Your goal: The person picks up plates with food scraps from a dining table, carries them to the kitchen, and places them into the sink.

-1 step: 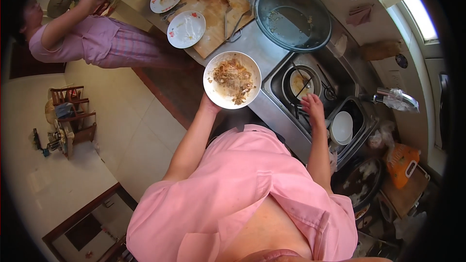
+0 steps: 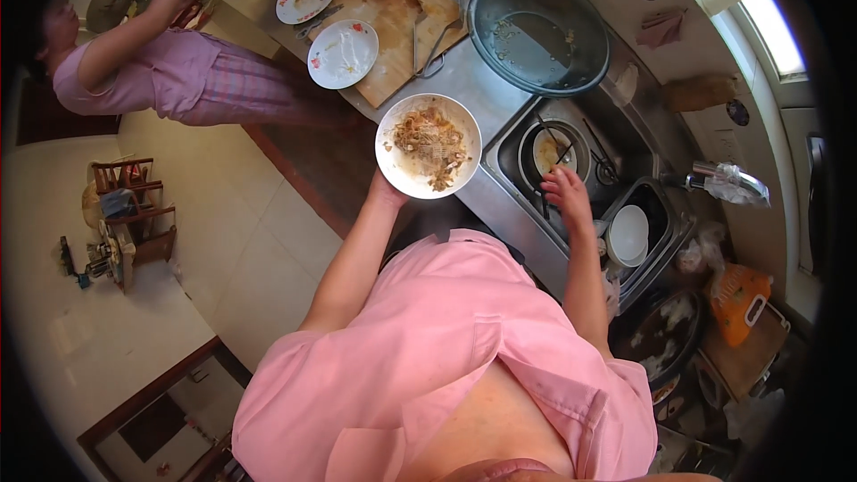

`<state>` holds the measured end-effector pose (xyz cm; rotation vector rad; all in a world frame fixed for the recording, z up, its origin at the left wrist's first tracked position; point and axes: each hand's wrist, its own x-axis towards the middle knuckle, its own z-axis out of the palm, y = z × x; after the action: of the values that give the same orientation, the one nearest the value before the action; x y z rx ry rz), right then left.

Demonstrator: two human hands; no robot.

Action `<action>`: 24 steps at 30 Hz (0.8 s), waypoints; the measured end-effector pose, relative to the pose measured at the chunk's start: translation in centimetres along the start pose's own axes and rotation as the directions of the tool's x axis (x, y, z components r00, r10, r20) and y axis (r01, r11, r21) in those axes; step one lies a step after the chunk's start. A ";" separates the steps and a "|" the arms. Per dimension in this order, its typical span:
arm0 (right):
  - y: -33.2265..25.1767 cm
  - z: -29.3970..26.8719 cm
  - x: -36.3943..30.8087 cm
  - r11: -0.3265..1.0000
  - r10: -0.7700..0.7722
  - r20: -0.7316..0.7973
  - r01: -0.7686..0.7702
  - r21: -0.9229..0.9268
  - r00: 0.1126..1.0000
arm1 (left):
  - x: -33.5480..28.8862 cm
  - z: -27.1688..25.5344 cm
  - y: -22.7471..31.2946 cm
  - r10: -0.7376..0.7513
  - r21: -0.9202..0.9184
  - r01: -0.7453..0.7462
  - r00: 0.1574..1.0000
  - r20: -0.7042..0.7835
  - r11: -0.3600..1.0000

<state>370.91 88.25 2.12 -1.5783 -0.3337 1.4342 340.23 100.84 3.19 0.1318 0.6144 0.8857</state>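
My left hand (image 2: 389, 191) grips a white bowl (image 2: 406, 170) by its near left rim and holds it before me. Brown food scraps (image 2: 430, 138) and a little liquid lie in it. Over the sink's near edge is my right hand (image 2: 569, 199), its fingers apart and slightly bent. The fingertips are beside a thin dark stick (image 2: 564, 154) that crosses a round metal pot (image 2: 583, 156) in the left basin; whether they touch it I cannot tell. A white bowl (image 2: 628, 230) sits in the right basin, just right of that hand.
A large dark basin (image 2: 484, 45) with shallow water stands on the counter beyond the sink. Used plates (image 2: 332, 69) and tongs (image 2: 418, 49) lie on a wooden board (image 2: 393, 9). The tap (image 2: 714, 174) is plastic-wrapped. Another person (image 2: 178, 71) stands at the far left, arm raised.
My right hand has shifted slightly left, toward the dark stick at the pot. My left hand and its bowl have barely moved. The other person's raised hand has moved a little rightward.
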 end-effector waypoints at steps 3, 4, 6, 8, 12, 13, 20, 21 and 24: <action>-4.8 7.9 -1.6 0.993 -0.058 0.381 0.094 -0.076 0.923 | 2.0 -0.9 0.9 -0.094 -0.092 0.098 0.994 0.048 0.991; -4.3 9.1 -1.6 0.990 -0.036 0.410 0.088 -0.108 0.911 | 2.7 -0.4 0.0 -0.103 -0.064 0.111 0.988 0.111 0.992; -4.1 11.4 -1.1 0.988 -0.006 0.375 0.063 -0.141 0.927 | 2.7 1.7 -0.8 -0.076 -0.041 0.084 0.983 0.168 0.996; -3.0 11.5 -0.2 0.955 -0.023 0.301 0.110 -0.276 0.953 | 0.4 5.2 -1.2 -0.083 0.007 0.084 0.975 0.204 0.996; -3.9 12.6 0.0 0.921 -0.038 0.309 0.153 -0.357 0.950 | 0.2 4.6 -1.1 -0.043 -0.070 0.058 0.978 0.202 0.996; -4.7 13.1 -0.1 0.919 -0.061 0.316 0.177 -0.351 0.947 | 0.3 4.5 -1.1 0.014 -0.036 -0.007 0.980 0.199 0.999; -7.3 17.2 2.7 0.952 -0.093 0.374 0.192 -0.239 0.923 | -1.2 -1.3 -2.3 -0.059 -0.122 0.060 0.998 0.011 0.991; -7.4 17.3 3.2 0.964 -0.102 0.370 0.183 -0.190 0.923 | -1.7 -2.1 -2.6 -0.077 -0.135 0.072 0.997 -0.032 0.988; -7.1 18.3 4.8 0.963 -0.129 0.346 0.201 -0.180 0.929 | -3.4 -3.3 -2.3 -0.061 -0.124 0.045 0.990 -0.125 0.991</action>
<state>358.77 103.63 7.02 -1.4292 -0.8269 1.5693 338.37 96.34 1.14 -0.0514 0.6793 0.8823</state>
